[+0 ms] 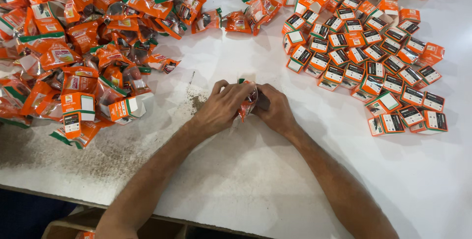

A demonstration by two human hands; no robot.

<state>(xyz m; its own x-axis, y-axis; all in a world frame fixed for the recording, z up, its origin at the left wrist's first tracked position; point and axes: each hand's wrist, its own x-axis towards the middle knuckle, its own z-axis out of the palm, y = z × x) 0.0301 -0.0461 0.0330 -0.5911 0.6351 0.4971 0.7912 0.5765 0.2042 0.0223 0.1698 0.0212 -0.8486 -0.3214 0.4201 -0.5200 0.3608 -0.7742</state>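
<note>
both hands, left (222,106) and right (275,108), grip a crumpled orange-and-clear pouch (247,102) with green trim.

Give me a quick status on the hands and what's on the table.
Left hand and right hand both closed on one orange pouch. Loose pouches piled left, small boxes right. White table between.

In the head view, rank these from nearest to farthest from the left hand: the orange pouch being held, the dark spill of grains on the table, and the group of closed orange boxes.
1. orange pouch: held in the left hand, with the right hand on it too.
2. dark spill of grains: on the white table, just left of that hand.
3. closed orange boxes: grouped far to the right, beyond the right hand.
</note>
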